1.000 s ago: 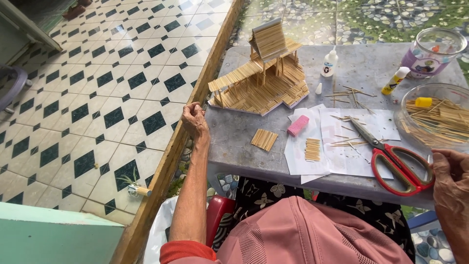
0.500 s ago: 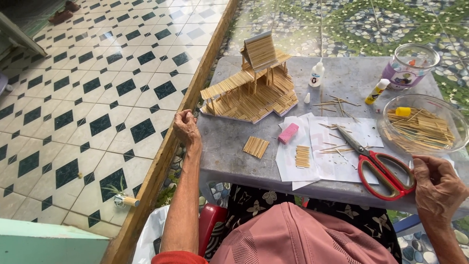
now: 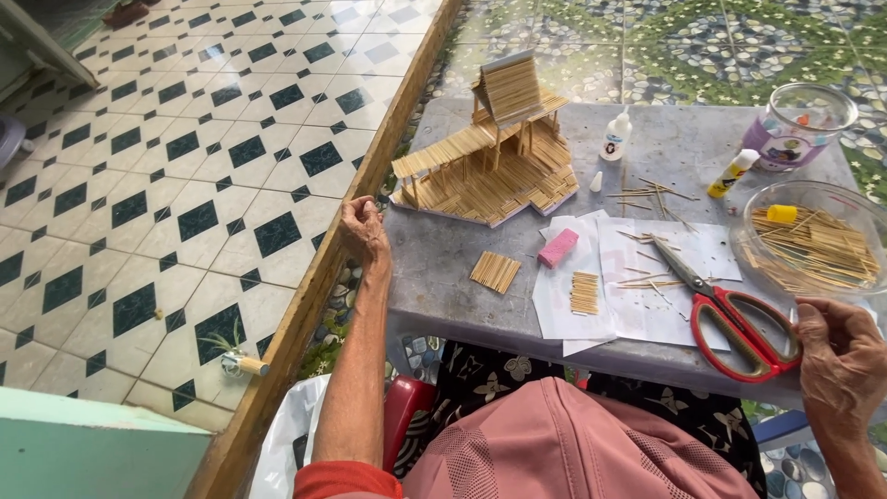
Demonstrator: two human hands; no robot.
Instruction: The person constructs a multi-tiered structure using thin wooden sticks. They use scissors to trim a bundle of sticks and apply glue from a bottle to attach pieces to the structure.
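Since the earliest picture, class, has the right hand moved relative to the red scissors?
Yes. The right hand has come in from the table's right edge and now lies right beside the scissors handles.

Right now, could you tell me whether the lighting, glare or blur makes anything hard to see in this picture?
Head view: soft, even daylight with faint shadows; the stick house and scissors look sharp; mild glare on the glass bowl; the right hand sits at the frame edge, so what its fingers hold is unclear; the left hand is clear.
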